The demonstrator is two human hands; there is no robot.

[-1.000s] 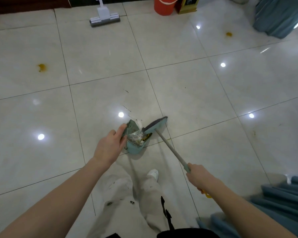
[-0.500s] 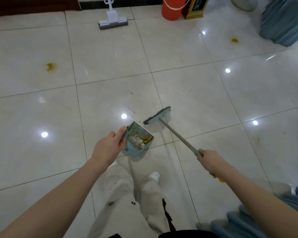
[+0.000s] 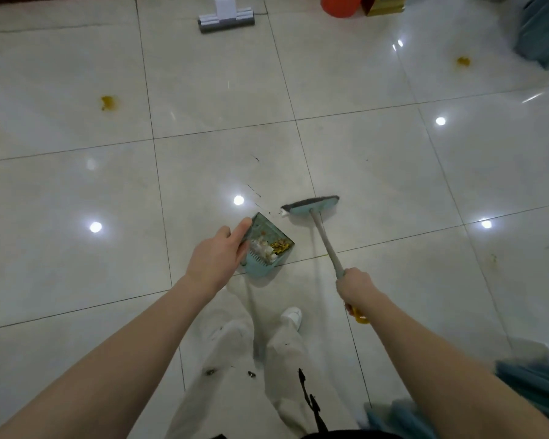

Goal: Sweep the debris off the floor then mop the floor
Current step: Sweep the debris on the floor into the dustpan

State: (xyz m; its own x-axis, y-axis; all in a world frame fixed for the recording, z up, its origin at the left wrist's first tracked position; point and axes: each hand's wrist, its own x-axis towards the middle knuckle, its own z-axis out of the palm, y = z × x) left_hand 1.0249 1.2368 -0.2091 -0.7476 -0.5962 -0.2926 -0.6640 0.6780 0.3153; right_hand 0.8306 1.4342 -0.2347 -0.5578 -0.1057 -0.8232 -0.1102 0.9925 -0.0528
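Observation:
My left hand (image 3: 217,255) grips the left edge of a teal dustpan (image 3: 268,245) that rests on the white tiled floor, holding white and yellow scraps. My right hand (image 3: 355,288) grips the handle of a teal broom (image 3: 311,205). The broom's head lies on the floor just right of the dustpan's mouth, apart from it, with a small white scrap at its left tip. Thin dark specks (image 3: 255,193) lie on the tile beyond the dustpan. A mop head (image 3: 225,19) stands at the far wall.
Yellow-brown stains mark the floor at far left (image 3: 108,103), far right (image 3: 463,61) and right (image 3: 492,258). A red bucket (image 3: 339,6) and a box (image 3: 385,4) stand at the back. Teal fabric furniture (image 3: 542,33) sits at top right and bottom right. My legs and shoe (image 3: 293,315) are below.
The broom head has swung out of the dustpan's mouth and off to the right. The dustpan stays in my left hand with the scraps inside. The view has shifted slightly.

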